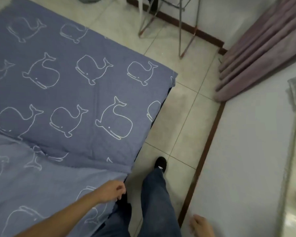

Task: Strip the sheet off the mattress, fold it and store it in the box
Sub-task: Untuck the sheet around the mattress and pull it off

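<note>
A blue sheet (79, 93) printed with white whale outlines covers the mattress on the floor and fills the left half of the view. Its near part (46, 182) is turned over onto itself and shows the paler underside. The fold runs from the left edge to the mattress's right side. My left hand (114, 190) reaches over the right edge of that turned-over part, its fingers curled round the sheet's edge. My right hand (201, 225) hangs at the bottom by the wall, fingers relaxed and holding nothing.
A strip of pale floor tiles (183, 117) runs between the mattress and a white wall with a brown baseboard (205, 151). My leg in jeans and a black shoe (161, 164) steps along it. Metal frame legs (183, 31) stand ahead, and a mauve curtain (256, 53) hangs at right.
</note>
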